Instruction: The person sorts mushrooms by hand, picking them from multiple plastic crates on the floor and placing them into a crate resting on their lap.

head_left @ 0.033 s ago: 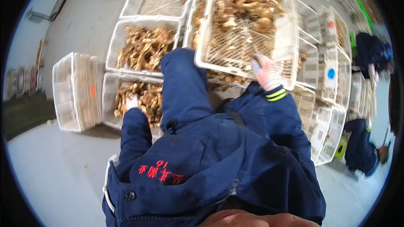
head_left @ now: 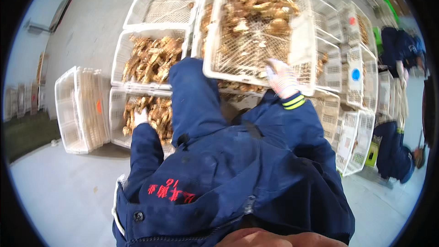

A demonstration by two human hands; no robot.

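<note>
My left hand, in a pale glove, reaches into a white crate of brown mushrooms at the lower left. Its fingertips are among the mushrooms, and I cannot tell whether they grip one. A larger white mesh crate sits raised ahead of me, with mushrooms heaped toward its far end and a few scattered over its mesh floor. Over its near wall lies my right hand, in a striped glove. Those fingers are bent together inside the crate; what they hold, if anything, is too blurred to name.
Another crate of mushrooms stands beyond the left one, then a crate with a mostly bare mesh floor. Nested crates stand on edge at left. More crates line the right, where a co-worker in dark blue is partly visible.
The whole view has shifted slightly, with the crates ahead sliding a little left. Both hands keep nearly the same places: left among the mushrooms, right at the raised crate's near wall.
</note>
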